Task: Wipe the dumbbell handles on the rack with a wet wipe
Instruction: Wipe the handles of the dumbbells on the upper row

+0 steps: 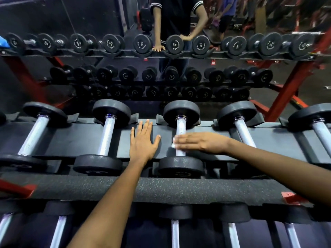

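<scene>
Several black dumbbells with silver knurled handles lie on the top shelf of the rack (71, 142). My right hand (198, 142) lies flat, fingers straight, across the handle of the middle dumbbell (180, 127), pressing a white wet wipe (173, 144) onto it; only the wipe's left edge shows under my fingertips. My left hand (143, 140) rests flat with spread fingers on the black shelf between that dumbbell and the one to its left (107, 135).
A mirror behind the rack reflects the dumbbell rows and a person in a black shirt (175, 18). More dumbbells (174, 228) sit on the lower shelf below a padded black bar (161, 189). Red frame legs (290, 88) stand at right.
</scene>
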Available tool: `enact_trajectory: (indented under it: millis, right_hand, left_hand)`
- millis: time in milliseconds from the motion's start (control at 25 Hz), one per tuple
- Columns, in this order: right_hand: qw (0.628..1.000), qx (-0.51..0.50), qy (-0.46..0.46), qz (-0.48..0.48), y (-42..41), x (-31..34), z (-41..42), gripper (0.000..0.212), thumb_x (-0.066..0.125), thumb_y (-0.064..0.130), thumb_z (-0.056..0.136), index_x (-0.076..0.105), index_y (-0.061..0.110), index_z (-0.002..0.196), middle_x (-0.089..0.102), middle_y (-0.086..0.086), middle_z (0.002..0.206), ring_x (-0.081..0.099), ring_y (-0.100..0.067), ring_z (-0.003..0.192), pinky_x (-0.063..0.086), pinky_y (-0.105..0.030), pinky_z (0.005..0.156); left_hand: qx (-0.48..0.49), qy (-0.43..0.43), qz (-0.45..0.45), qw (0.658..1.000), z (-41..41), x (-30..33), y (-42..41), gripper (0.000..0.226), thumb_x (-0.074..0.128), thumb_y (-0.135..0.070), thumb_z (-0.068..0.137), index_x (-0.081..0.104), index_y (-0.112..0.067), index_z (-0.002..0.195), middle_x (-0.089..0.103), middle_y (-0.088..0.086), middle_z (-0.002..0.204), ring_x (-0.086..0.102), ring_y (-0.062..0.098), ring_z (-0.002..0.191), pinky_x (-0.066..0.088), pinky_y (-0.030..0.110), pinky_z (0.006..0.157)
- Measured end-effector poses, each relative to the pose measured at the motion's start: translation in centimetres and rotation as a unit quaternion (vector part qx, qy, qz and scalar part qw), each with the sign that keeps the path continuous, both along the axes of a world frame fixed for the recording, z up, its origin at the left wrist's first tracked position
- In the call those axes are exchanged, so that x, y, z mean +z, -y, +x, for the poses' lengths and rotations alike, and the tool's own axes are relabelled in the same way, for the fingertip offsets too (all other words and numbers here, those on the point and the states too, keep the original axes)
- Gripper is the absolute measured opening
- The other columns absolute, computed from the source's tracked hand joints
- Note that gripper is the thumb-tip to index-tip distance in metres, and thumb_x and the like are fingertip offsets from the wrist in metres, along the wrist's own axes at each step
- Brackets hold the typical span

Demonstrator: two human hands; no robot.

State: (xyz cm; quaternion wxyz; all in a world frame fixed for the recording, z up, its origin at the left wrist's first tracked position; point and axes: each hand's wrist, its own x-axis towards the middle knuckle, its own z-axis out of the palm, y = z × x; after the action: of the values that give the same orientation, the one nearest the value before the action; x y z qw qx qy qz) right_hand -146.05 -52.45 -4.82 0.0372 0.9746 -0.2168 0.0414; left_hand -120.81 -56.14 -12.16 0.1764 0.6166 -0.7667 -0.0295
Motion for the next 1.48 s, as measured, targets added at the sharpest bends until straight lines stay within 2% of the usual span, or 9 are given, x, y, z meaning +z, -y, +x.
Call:
enact_trajectory:
  millis: [120,480,720,840,920,1000,1080,1200,1480]
  right_hand:
    - [0.986,-0.122,0.110,-0.004,2.4,-0.8,-0.5,0.042,0.019,0.012,0.102,0.039,0.005,0.139,0.042,-0.014,0.143,0.037,-0.026,0.134,0.030,-0.039,0.112]
    - [0.984,-0.143,0.105,-0.028,3.9,-0.7,-0.8,0.041,0.029,0.013,0.101,0.041,0.009,0.140,0.040,-0.006,0.146,0.032,-0.018,0.138,0.025,-0.033,0.115]
    - [0.947,-0.238,0.180,-0.119,1.4,-3.1,-0.5,0.041,0.050,-0.004,0.082,0.061,0.001,0.121,0.065,-0.015,0.118,0.063,-0.024,0.107,0.048,-0.026,0.091]
    - [0.831,-0.447,0.330,0.021,0.2,-1.5,1.2,0.023,0.053,0.002,0.082,0.072,0.001,0.096,0.072,-0.016,0.083,0.068,-0.023,0.074,0.049,-0.029,0.067]
    - [0.642,-0.571,0.455,0.235,1.7,-0.3,4.0,0.016,0.050,-0.001,0.079,0.066,0.001,0.077,0.060,-0.018,0.061,0.056,-0.019,0.058,0.048,-0.032,0.060]
    - [0.384,-0.556,0.558,0.482,3.4,1.4,5.7,0.016,0.039,-0.003,0.082,0.051,0.007,0.077,0.060,-0.004,0.066,0.062,-0.017,0.064,0.048,-0.028,0.064]
    - [0.259,-0.545,0.578,0.549,4.6,3.3,5.7,0.016,0.031,0.000,0.087,0.040,0.009,0.077,0.060,0.005,0.096,0.064,-0.020,0.093,0.044,-0.030,0.088]
    - [0.284,-0.515,0.587,0.556,4.2,6.8,6.2,0.023,0.031,0.001,0.089,0.033,0.011,0.068,0.036,-0.005,0.073,0.036,-0.019,0.061,0.038,-0.031,0.068]
    - [0.325,-0.562,0.491,0.581,3.3,7.0,6.7,0.009,0.038,-0.002,0.068,0.038,0.006,0.070,0.044,-0.012,0.062,0.038,-0.024,0.065,0.030,-0.041,0.082]
  left_hand:
    - [0.003,-0.011,0.002,1.000,0.0,0.1,-0.4,0.071,0.025,-0.056,0.093,0.020,-0.021,0.155,0.018,-0.004,0.162,0.003,0.013,0.150,-0.007,0.038,0.121]
    - [0.005,-0.017,-0.002,1.000,-0.1,0.0,-0.4,0.073,0.023,-0.057,0.090,0.021,-0.023,0.155,0.018,-0.006,0.161,0.003,0.012,0.150,-0.006,0.039,0.122]
    - [0.001,-0.029,0.001,1.000,0.0,0.4,-0.5,0.074,0.023,-0.057,0.090,0.020,-0.022,0.155,0.017,-0.006,0.162,-0.001,0.010,0.150,-0.010,0.036,0.121]
    - [0.000,-0.025,0.005,1.000,0.0,0.6,-0.5,0.069,0.026,-0.055,0.095,0.018,-0.022,0.155,0.015,-0.006,0.162,-0.002,0.011,0.150,-0.011,0.036,0.120]
    - [0.001,-0.023,0.003,1.000,-0.1,0.6,-0.4,0.067,0.032,-0.052,0.098,0.016,-0.022,0.155,0.013,-0.006,0.162,-0.003,0.011,0.150,-0.011,0.037,0.121]
    - [0.001,-0.018,0.007,1.000,0.0,0.6,-0.5,0.067,0.031,-0.053,0.098,0.016,-0.022,0.155,0.013,-0.006,0.162,-0.003,0.011,0.150,-0.010,0.037,0.121]
    - [0.002,-0.019,0.010,1.000,0.0,0.6,-0.6,0.070,0.023,-0.056,0.094,0.016,-0.023,0.155,0.013,-0.006,0.162,-0.003,0.011,0.150,-0.010,0.037,0.121]
    - [0.000,-0.030,0.006,1.000,-0.1,0.6,-0.4,0.075,0.020,-0.057,0.088,0.019,-0.023,0.155,0.015,-0.006,0.162,-0.001,0.011,0.150,-0.010,0.037,0.121]
    - [-0.003,-0.016,0.011,1.000,0.0,0.3,-0.6,0.081,0.010,-0.061,0.085,0.018,-0.022,0.155,0.016,-0.006,0.162,0.000,0.012,0.150,-0.008,0.038,0.121]
